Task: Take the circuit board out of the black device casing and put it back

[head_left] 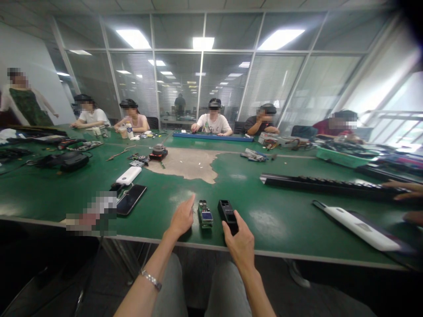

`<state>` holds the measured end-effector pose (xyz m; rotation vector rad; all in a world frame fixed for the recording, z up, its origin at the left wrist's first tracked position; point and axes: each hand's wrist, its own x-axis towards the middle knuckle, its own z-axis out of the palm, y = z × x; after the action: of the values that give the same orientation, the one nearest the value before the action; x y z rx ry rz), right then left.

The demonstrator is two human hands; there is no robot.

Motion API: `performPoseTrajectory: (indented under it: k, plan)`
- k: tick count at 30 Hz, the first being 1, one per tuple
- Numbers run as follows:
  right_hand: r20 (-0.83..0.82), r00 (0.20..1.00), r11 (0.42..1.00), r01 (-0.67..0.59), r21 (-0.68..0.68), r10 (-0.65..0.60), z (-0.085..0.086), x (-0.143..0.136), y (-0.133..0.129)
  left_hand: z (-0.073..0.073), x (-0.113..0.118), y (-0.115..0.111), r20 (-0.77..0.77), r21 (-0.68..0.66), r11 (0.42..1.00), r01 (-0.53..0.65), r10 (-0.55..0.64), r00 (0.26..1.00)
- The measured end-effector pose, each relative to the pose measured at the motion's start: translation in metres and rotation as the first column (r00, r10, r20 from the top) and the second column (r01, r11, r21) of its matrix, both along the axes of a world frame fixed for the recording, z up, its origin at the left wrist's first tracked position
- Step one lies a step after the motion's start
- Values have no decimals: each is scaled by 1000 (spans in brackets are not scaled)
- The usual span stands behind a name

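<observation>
My left hand (181, 219) rests near the table's front edge with the index finger stretched forward, holding nothing. Just right of it lies a small green circuit board with a little blue screen (205, 214). My right hand (240, 240) grips the near end of a black plastic casing (227, 212) that lies flat on the green mat (271, 207), beside the board. A metal bracelet is on my left wrist.
A black phone (131, 199) and white power bank (128, 175) lie at left. A long black keyboard-like strip (330, 185) and a white cover (358, 226) lie at right, near another person's hand (405, 189). Several people sit around the far side.
</observation>
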<state>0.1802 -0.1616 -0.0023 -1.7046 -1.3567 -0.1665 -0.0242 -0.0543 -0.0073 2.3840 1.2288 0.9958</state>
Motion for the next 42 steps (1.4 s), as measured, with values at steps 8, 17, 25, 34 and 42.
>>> performPoseTrajectory:
  k: [8,17,25,34,42]
  plan:
    - [19,1000,999,-7,32,6,0,-3,-8,-3,0,1,6,9,1000,4,-4,1000]
    - [-10,1000,999,16,-42,-16,4,-3,-3,-4,0,1,8,20,1000,3,-3,1000]
    - [-93,991,994,-89,64,95,46,-46,7,-6,1,2,68,37,999,10,-12,998]
    - [-7,996,996,-84,12,84,33,-77,18,-8,0,4,90,25,999,26,-28,996]
    - [18,995,995,-97,20,97,19,-77,10,-7,1,4,81,27,999,33,-35,996]
